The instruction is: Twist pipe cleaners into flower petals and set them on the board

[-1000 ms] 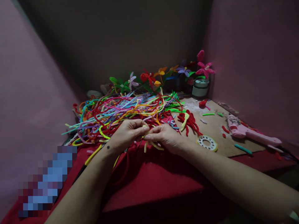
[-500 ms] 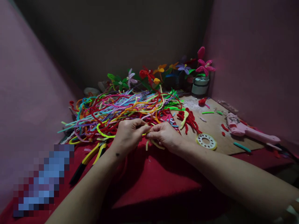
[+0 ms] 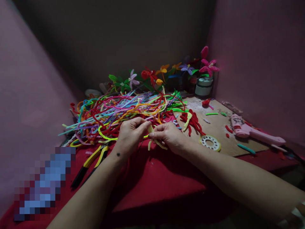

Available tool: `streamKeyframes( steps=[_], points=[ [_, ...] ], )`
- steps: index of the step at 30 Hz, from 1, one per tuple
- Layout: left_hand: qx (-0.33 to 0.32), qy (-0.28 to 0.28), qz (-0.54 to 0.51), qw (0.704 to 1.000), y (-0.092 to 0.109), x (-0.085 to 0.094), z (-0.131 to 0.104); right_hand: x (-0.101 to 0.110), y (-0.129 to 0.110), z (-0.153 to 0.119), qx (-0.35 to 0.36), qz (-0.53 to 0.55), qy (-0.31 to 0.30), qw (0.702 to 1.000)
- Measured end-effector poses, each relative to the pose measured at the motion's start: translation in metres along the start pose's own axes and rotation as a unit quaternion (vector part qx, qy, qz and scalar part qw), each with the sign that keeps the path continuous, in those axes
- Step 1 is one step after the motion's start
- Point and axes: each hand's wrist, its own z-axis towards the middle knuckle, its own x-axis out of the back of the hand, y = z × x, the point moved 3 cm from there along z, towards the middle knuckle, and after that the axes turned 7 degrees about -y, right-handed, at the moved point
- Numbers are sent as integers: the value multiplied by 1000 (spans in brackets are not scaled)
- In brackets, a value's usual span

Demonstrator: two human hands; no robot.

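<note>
My left hand [image 3: 133, 132] and my right hand [image 3: 165, 135] meet over the front of the table, both closed in a pinch. Between their fingertips is a pale yellow pipe cleaner [image 3: 151, 129], with its loose ends hanging below my right fingers. A thin dark line, perhaps a wire, runs down beside my left fingers. Just behind the hands lies a tangled heap of coloured pipe cleaners [image 3: 124, 106]. Pliers with yellow and black handles [image 3: 91, 159] rest left of my left wrist. To the right of my right hand lies a red pipe-cleaner bundle [image 3: 194, 122] with a pale yellow piece on it.
Pipe-cleaner flowers [image 3: 149, 74] stand along the back, some near a jar [image 3: 204, 86]. On the brown board [image 3: 238, 148] are a white ring-shaped spool [image 3: 210, 143], a pink glue gun-like tool [image 3: 254, 133] and scattered scraps. Red cloth [image 3: 162, 190] covers the table.
My fingertips have parted slightly, so more of the pale yellow pipe cleaner shows between them. A thin dark line is now visible by my left hand. The surrounding things have not moved.
</note>
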Motion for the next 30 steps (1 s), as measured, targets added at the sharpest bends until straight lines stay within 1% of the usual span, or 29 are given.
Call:
streamKeyframes(
  steps=[4,8,9,11,13,16,19,22,24,27,30],
  points=[
    [26,-50,-91,994,-5,1,3,5,3,2,20,19,10,1000],
    [43,-117,-108,986,-13,-1,4,5,5,3,15,22,-9,1000],
    [42,-123,-110,985,-14,-1,4,4,6,4,16,28,-15,999],
    [42,-115,-118,985,-17,-1,5,5,6,5,27,57,-16,998],
    [51,-110,-126,985,-18,-2,5,7,5,6,47,95,-2,994],
    [63,-149,-138,977,-18,-6,3,10,2,7,63,142,32,987],
    [81,-182,-176,964,-19,-13,0,10,0,7,52,183,47,981],
    [116,-191,-213,951,-23,-19,-2,9,-2,7,52,209,51,975],
    [130,-182,-219,950,-25,-21,-2,9,-2,7,58,217,55,973],
    [117,-158,-224,955,-23,-23,-3,10,-2,7,59,229,57,970],
    [94,-165,-238,953,-16,-26,-4,9,-4,7,84,218,56,971]
  ],
)
